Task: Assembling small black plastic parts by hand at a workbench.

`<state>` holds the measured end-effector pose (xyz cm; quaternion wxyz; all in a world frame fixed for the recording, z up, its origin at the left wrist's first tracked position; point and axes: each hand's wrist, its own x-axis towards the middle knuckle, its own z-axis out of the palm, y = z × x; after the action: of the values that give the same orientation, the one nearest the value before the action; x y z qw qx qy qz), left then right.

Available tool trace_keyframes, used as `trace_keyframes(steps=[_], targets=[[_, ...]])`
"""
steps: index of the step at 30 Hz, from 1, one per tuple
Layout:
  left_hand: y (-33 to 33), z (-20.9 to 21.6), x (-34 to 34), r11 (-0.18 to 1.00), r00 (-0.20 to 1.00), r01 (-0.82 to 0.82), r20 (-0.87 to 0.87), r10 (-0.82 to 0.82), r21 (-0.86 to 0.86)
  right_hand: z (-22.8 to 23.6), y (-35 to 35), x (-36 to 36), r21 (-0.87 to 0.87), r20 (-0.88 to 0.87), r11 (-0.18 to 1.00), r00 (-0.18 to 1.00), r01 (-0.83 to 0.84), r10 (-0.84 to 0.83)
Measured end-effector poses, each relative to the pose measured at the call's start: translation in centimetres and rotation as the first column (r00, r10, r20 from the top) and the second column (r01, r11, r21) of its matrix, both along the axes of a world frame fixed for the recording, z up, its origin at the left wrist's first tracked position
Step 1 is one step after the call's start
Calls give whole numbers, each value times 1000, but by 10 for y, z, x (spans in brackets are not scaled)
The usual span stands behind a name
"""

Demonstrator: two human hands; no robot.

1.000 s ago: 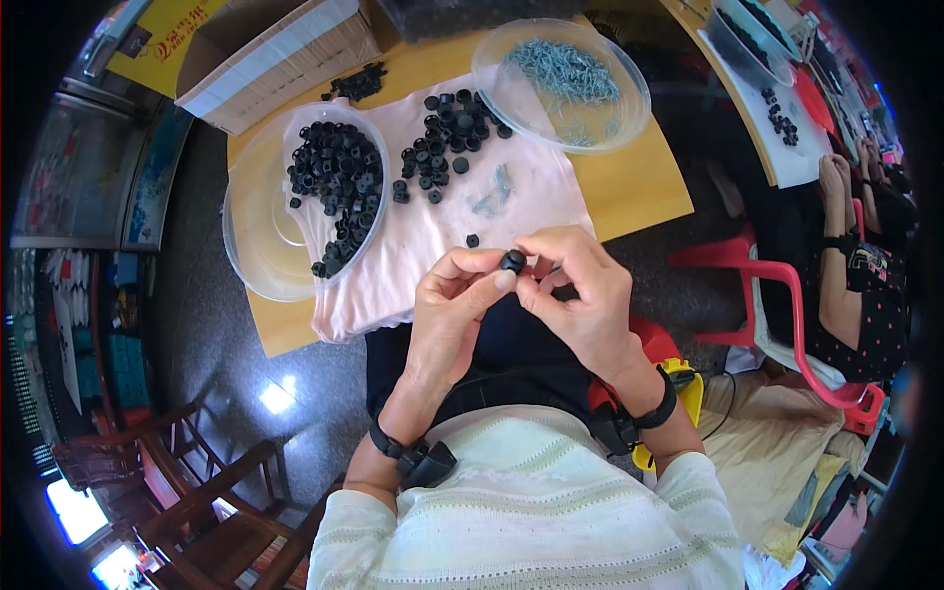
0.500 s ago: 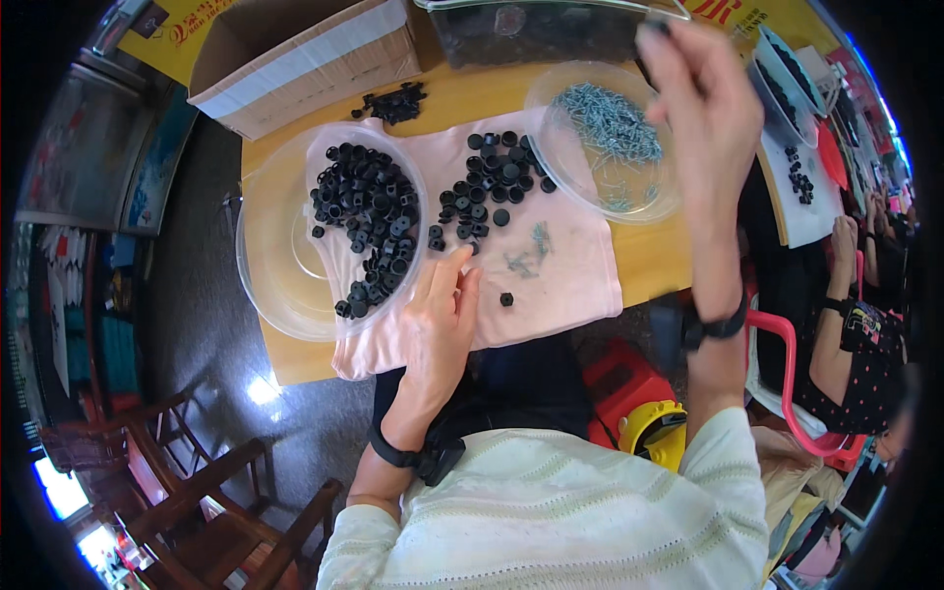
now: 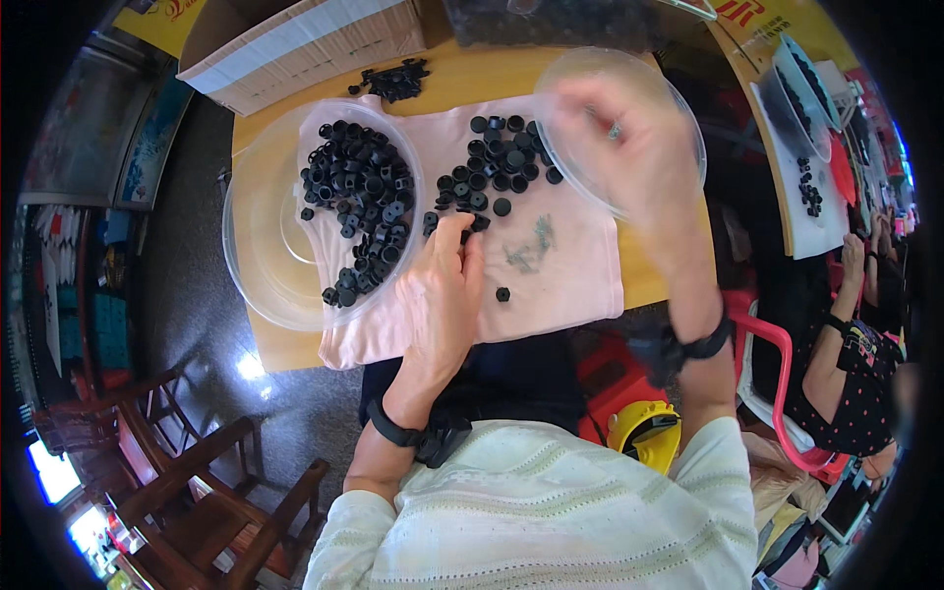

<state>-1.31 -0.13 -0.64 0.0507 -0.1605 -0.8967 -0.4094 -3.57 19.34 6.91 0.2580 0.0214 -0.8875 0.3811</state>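
Observation:
My left hand point(image 3: 440, 290) rests on the pink cloth point(image 3: 575, 280), thumb and forefinger closed about a small black plastic cap point(image 3: 478, 223) at the near edge of a loose pile of caps point(image 3: 511, 157). Over the round clear tub point(image 3: 700, 162) on the right hangs my right hand point(image 3: 629, 138), smeared by motion. It hides most of the silvery screws in that tub; a bluish glint shows by its fingers. Left of the pile, a larger clear tub point(image 3: 258, 285) holds many hollow black caps point(image 3: 359, 177). One black cap point(image 3: 502, 294) lies alone near the cloth's front.
A cardboard box point(image 3: 315, 49) and a heap of small black pieces point(image 3: 395, 81) stand at the back. Behind is a dark-filled bin point(image 3: 551, 25). A few screws point(image 3: 531, 248) lie on the cloth. Another person point(image 3: 855, 334) works at a table on the right.
My right hand has come down and leftward from above the back bin to over the screw tub. My left fingers have moved slightly forward to the caps. The whole view has shifted a little.

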Motion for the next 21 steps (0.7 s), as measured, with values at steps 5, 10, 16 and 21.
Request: trace_keyframes(steps=[5,10,16,21], targets=[[0,-10,2,997,1000,6,-25,-4,72,-45,-42,39,59,212,990,971,-124,109],[-11,-10,10,984,999,33,29,-39,173,-51,-50,53,22,152,979,969,-201,195],[-20,6,22,934,968,241,-138,-211,263,-52,-49,74,-304,229,925,925,-227,303],[-30,-3,32,824,965,199,41,-259,530,-51,-59,89,-756,308,653,856,-45,415]])
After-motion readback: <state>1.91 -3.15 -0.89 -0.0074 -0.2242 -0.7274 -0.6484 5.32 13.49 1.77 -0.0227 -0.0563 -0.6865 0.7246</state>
